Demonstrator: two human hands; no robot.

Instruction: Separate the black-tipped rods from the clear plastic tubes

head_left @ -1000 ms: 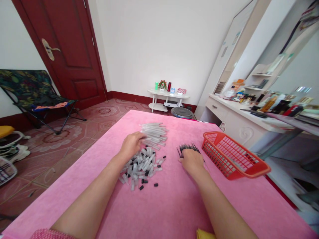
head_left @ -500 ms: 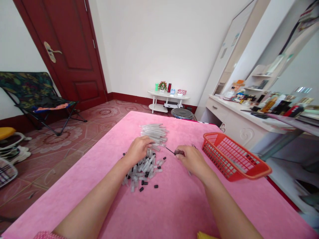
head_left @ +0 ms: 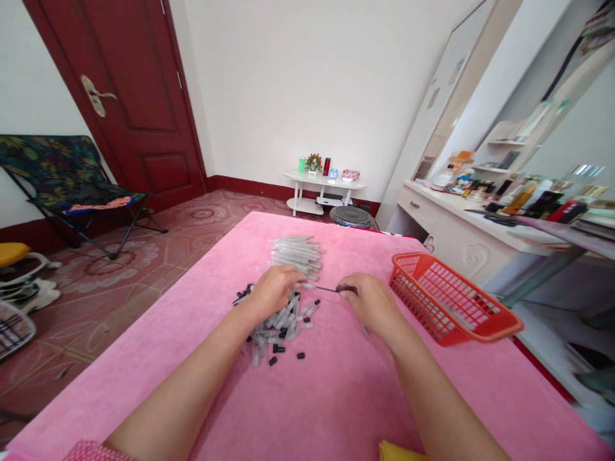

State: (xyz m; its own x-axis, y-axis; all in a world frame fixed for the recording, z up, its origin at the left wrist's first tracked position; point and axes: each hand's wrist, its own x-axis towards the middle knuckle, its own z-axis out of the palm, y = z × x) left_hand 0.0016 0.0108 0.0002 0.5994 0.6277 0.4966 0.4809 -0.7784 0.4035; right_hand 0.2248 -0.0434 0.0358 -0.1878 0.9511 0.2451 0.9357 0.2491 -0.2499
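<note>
My left hand is closed, its fingertips pinching a small clear plastic piece. My right hand grips a thin dark rod, whose thicker dark end sits between thumb and fingers. The rod spans the gap between my hands, its tip at the clear piece; I cannot tell whether it is inside it. Beneath and beside my left hand lies a loose heap of short clear caps mixed with small black plugs. Just beyond my left hand is a pile of long translucent tubes.
A pink cloth covers the table. An orange-red plastic basket stands on the right, with something pale inside. A yellow cloth shows at the near edge. A cluttered dressing table stands beyond the basket, a folding chair at left.
My left hand has shifted slightly right, bringing the clear piece closer to my right hand. The rod, slanted before, now lies nearly level, and less of it shows between the hands.
</note>
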